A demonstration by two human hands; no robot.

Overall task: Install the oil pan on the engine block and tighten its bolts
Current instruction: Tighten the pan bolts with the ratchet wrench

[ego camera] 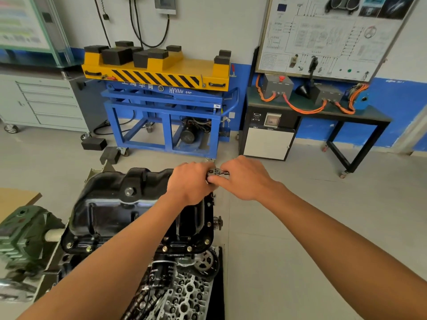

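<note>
- Forearms reach in from the bottom edge and meet over the far right corner of the oil pan (111, 204).
- Close under them stands the black oil filter (161, 273), with a toothed sprocket (204, 262) beside it at the end of the engine block (67, 259).
- The pan sits mouth-down on the upturned block, its flange flat against the block's face. Bright bolts (164, 248) show along the near and right edges of the flange.
- The left hand (188, 183) is curled tight beside the head of a small ratchet (216, 172). Its fingers wrap whatever hangs below the head, and that part is hidden.
- The right hand (247, 179) pinches the ratchet from the other side, thumb under the head, with the handle running back beneath its fingers.
- I judge the step to be running down a corner bolt, though the bolt itself is covered by the hands.
- The pan looks like stamped steel: stiff in the sump, thinner at the flange, and glossy enough to be slick. It is probably moderate in weight and likely to dent or warp if one bolt is pulled hard before the rest.
- If it needs shifting, the best hold is on the flange edges or the sump walls, clear of the drain plug (129, 191).
- A green gearbox (23, 232) sits at the left of the block, and a blue lift cart (166, 112) stands well beyond it.
</note>
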